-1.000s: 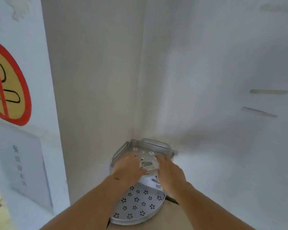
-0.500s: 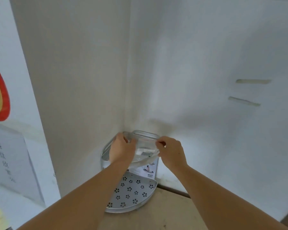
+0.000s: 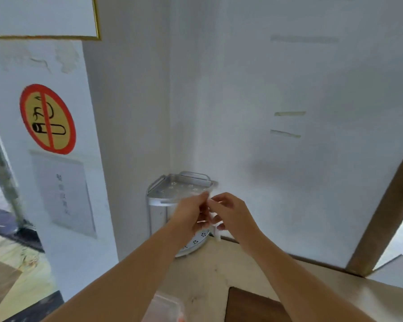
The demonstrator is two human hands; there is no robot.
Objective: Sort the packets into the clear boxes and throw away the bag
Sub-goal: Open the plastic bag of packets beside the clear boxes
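My left hand (image 3: 191, 212) and my right hand (image 3: 230, 210) meet in front of a silver two-tier corner rack (image 3: 179, 184). Together they pinch a small clear plastic bag (image 3: 216, 232). Most of the bag is hidden by my fingers, and a white strip of it hangs below my right hand. I cannot tell what it contains. The corner of a clear box (image 3: 165, 305) with an orange spot shows at the bottom edge, under my left forearm. The rack's top shelf looks bare.
The rack stands in a white wall corner on a light wooden table (image 3: 219, 270). A dark brown panel (image 3: 249, 305) lies near the front. A slanted wooden post (image 3: 386, 224) rises at the right. A no-smoking sign (image 3: 47, 118) hangs on the left pillar.
Both hands lifted the clear bag off the rack's top shelf and drew it back towards me. The hands have come closer together. The view has pulled back and lowered.
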